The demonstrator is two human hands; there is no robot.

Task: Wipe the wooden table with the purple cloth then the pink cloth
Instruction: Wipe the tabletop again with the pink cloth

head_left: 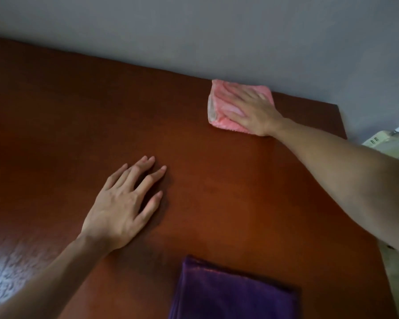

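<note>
The wooden table (pixel 74 116) fills most of the view, dark reddish-brown. A folded pink cloth (pixel 219 107) lies at the table's far right, close to the wall. My right hand (pixel 251 111) presses flat on it with straight, spread fingers. My left hand (pixel 124 201) rests flat on the bare wood near the middle, fingers spread, holding nothing. A folded purple cloth (pixel 230 293) lies at the near edge, between my arms, untouched.
A grey wall (pixel 194 31) runs along the table's far edge. Off the table's right end sits a pale cream object (pixel 387 143), partly cut off. Light glares on the wood at the near left.
</note>
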